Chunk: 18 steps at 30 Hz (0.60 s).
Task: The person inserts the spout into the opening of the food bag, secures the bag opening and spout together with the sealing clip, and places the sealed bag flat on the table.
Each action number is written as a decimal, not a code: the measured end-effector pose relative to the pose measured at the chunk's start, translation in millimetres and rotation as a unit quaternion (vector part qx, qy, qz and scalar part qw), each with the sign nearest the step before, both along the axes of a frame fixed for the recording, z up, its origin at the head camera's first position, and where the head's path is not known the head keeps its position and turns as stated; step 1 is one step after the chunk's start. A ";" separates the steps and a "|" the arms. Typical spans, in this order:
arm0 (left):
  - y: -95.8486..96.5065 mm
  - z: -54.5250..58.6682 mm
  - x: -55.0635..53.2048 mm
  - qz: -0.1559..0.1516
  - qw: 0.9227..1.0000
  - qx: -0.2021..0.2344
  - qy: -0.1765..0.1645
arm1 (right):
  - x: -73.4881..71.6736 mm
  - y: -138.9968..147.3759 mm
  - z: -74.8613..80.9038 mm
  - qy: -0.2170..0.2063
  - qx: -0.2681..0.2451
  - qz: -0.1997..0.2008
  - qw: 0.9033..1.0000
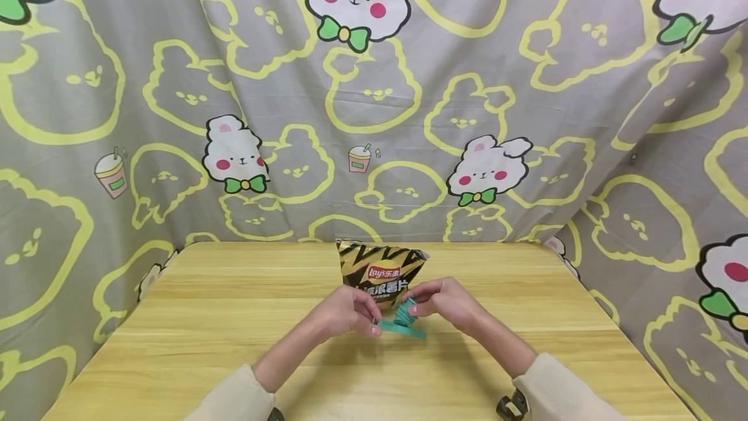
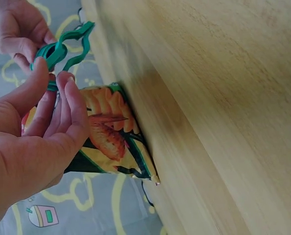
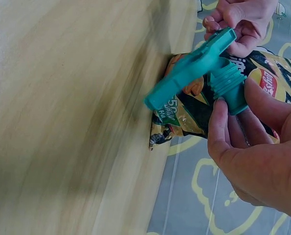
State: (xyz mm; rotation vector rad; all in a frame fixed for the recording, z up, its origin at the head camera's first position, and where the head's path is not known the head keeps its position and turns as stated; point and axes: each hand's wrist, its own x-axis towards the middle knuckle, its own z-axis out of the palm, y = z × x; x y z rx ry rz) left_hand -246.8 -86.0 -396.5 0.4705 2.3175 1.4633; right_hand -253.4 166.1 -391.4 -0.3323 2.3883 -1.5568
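Note:
A teal bag clip (image 1: 403, 329) with a ribbed round spout (image 3: 227, 83) is up in front of a chip bag, between both hands. My left hand (image 1: 347, 312) pinches the clip's left end between thumb and fingers. With thumb and fingertips, my right hand (image 1: 452, 304) grips the ribbed spout from the right. The left wrist view shows the clip's two wavy arms (image 2: 78, 56) spread apart. Just behind the hands stands the black and gold Lay's chip bag (image 1: 382, 271), its lower part partly covered by the fingers and clip.
A light wooden table (image 1: 245, 291) lies under the hands. Behind it and along both sides hangs a grey curtain (image 1: 374, 148) printed with cartoon animals. Dark bands (image 1: 513, 404) sit at the wrists beside the light sleeves.

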 end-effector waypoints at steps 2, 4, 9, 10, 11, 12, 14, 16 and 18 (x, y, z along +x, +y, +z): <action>0.0 -1.9 -0.4 -0.002 1.000 -0.001 0.006 | 0.0 -0.4 0.7 0.000 0.000 0.002 1.000; 0.0 -3.9 -0.9 -0.004 1.000 0.002 0.009 | 0.0 -0.8 1.2 -0.001 -0.002 0.004 1.000; 1.6 -8.6 0.0 -0.007 0.999 -0.013 0.039 | 0.6 -0.1 0.8 -0.002 -0.006 0.003 1.000; 2.1 -9.5 0.6 -0.007 0.999 -0.021 0.047 | 0.9 0.3 0.5 -0.002 -0.006 0.002 1.000; 2.5 -10.4 1.3 -0.007 0.998 -0.029 0.055 | 1.2 0.8 0.2 -0.002 -0.007 0.000 1.000; 2.9 -11.3 2.0 -0.007 0.997 -0.036 0.061 | 1.5 1.3 0.0 -0.002 -0.008 0.000 1.000; 3.3 -13.6 3.0 -0.006 0.997 -0.045 0.069 | 1.9 2.4 -0.5 -0.002 -0.007 -0.002 1.000; 3.7 -16.0 3.7 -0.002 0.996 -0.052 0.075 | 2.0 3.4 -1.0 -0.002 -0.007 -0.003 1.000; 4.1 -18.6 4.3 0.001 0.994 -0.064 0.086 | 2.2 4.2 -1.3 -0.002 -0.007 -0.002 1.000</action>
